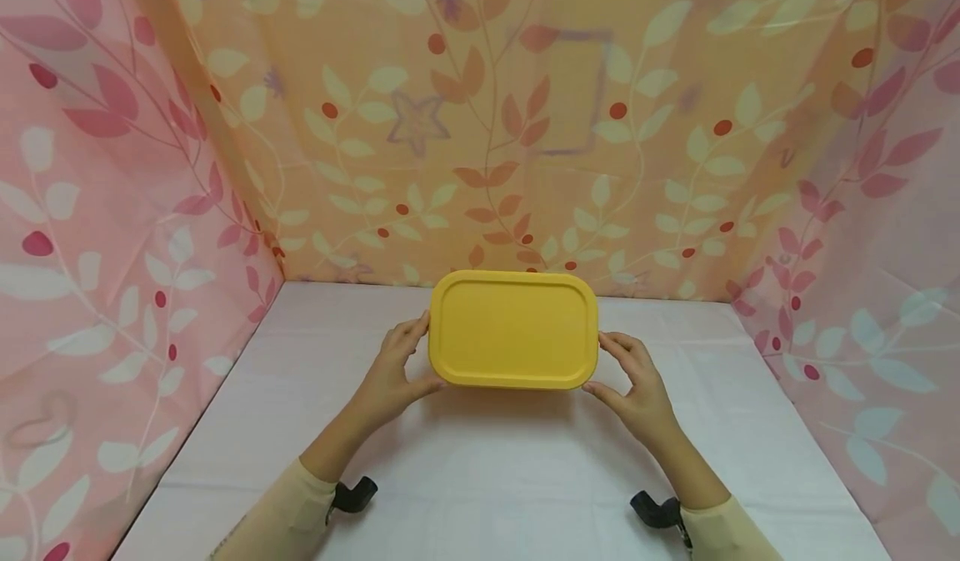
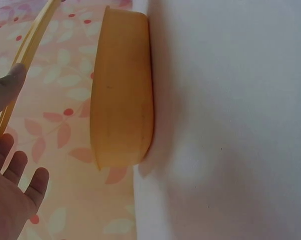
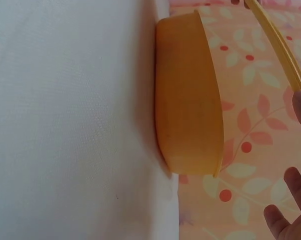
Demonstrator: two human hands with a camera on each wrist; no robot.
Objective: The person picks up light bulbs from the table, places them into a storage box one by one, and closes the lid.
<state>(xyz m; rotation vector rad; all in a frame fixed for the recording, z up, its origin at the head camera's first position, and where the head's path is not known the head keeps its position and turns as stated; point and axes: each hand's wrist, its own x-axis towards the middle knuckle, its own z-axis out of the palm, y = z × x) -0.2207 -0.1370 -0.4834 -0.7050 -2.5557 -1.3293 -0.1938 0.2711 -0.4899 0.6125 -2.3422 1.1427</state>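
Observation:
A yellow rectangular lid [image 1: 513,329] with rounded corners is raised between both hands. My left hand [image 1: 393,378] pinches its left edge, the thumb near the front corner. Opposite it, my right hand [image 1: 637,382] grips the right edge in much the same way. Both wrist views show a deep yellow food container [image 2: 123,90] standing on the table, with a gap between its rim and the lid. From the head camera the lid hides this container. What lies inside the container cannot be seen.
White cloth covers the table [image 1: 510,478]. Floral fabric hangs behind as a back wall [image 1: 465,111], with pink floral side walls at left [image 1: 112,236] and right [image 1: 862,294]. A black wrist mount [image 1: 354,494] shows below the left hand, another below the right.

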